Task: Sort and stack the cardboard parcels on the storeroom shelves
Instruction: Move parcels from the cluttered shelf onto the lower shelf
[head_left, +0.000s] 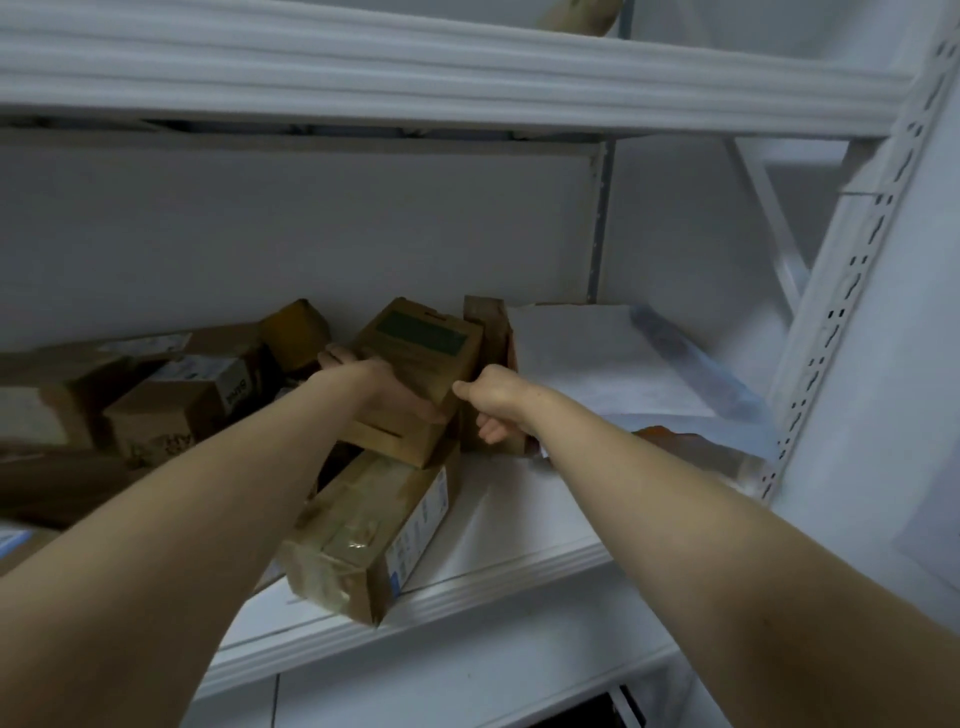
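Nearest to me, a long taped box lies slanted at the front edge of the shelf, and one corner hangs a little over the edge.

Behind it, my left hand grips the box with the green label. The fingers are wrapped around its left side and the palm is under its near end. This box is tilted and sits on top of a plain box, near the middle of the shelf. My right hand is just beside its right corner with the fingers curled, close to a thin upright parcel. I cannot tell if it pinches this parcel or holds nothing.

I judge that I am in the middle of sorting, placing or taking the labelled box. The next move needs support from both sides, because the box is not level and can slide off.

At the left end a loose pile of boxes leans without order, so much work remains. Toward the right end lie a white sheet and a bluish packet.

Behind is a grey wall. Above is another white shelf, and at the right a post with holes. The light is dim.
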